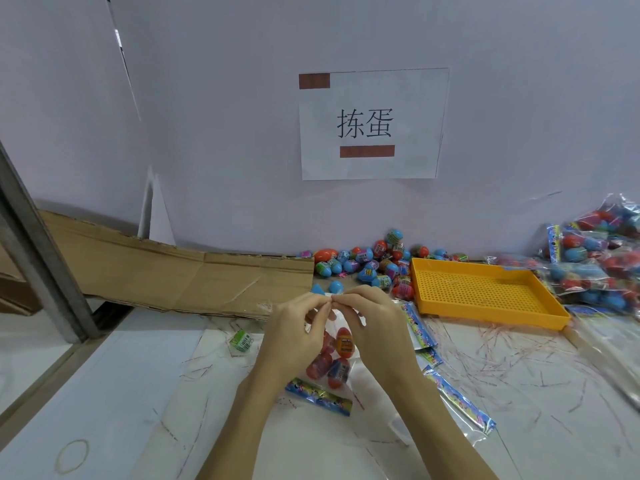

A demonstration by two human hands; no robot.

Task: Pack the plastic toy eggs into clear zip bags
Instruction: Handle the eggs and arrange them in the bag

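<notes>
A person's left hand (298,323) and right hand (372,323) met above a white table (104,393), fingertips pinching the far edge of a clear zip bag (330,362) that lay between the wrists. Both hands had their fingers curled, thumb and forefinger pressed together on the plastic. Several toy eggs sat inside the bag, among them an orange egg (343,342) near the right palm and red ones lower down; the bag's printed header strip (318,396) pointed toward the person.

A loose pile of eggs (367,263), blue, orange and purple, lay against the wall behind the hands. Just right of the pile stood a yellow perforated tray (485,292). Filled bags (595,261) were heaped at the far right. Flat empty bags (460,400) with colourful headers lay right of the right forearm. A small green piece (241,340) rested on the table left of the left hand, and a rubber band (71,457) lay near the lower left corner. Flattened cardboard (166,271) leaned along the wall at left. A paper sign (372,124) was taped to the wall above the eggs.
</notes>
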